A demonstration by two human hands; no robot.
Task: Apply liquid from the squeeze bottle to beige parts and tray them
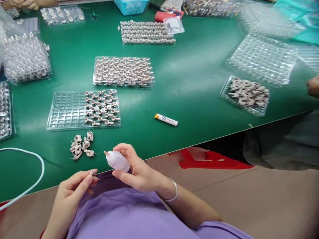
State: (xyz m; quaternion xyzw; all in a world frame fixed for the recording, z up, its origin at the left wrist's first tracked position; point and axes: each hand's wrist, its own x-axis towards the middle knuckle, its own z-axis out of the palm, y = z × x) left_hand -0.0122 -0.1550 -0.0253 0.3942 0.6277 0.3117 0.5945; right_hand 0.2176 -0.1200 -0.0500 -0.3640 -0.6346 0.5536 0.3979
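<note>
My right hand (136, 171) is wrapped around a small translucent squeeze bottle (117, 161), its thin nozzle tilted up and to the left. To its left, my left hand (76, 187) pinches a small pale part (92, 173) between thumb and fingertips; most of that part is hidden. The nozzle and the part are apart. Just beyond the left hand, a loose pile of beige earbud shells (81, 146) lies on the green table (139, 132). Behind the pile sits a clear plastic tray (67, 109), with shells filling its right side.
A white marker-like tube (166, 119) lies right of the tray. Farther back stand a full tray (123, 71) and another shell batch (147, 32). A heaped tray (249, 93) and clear stacked trays (264, 58) are at right. A pale cable (37, 159) loops at left. Other people's hands (26, 4) show.
</note>
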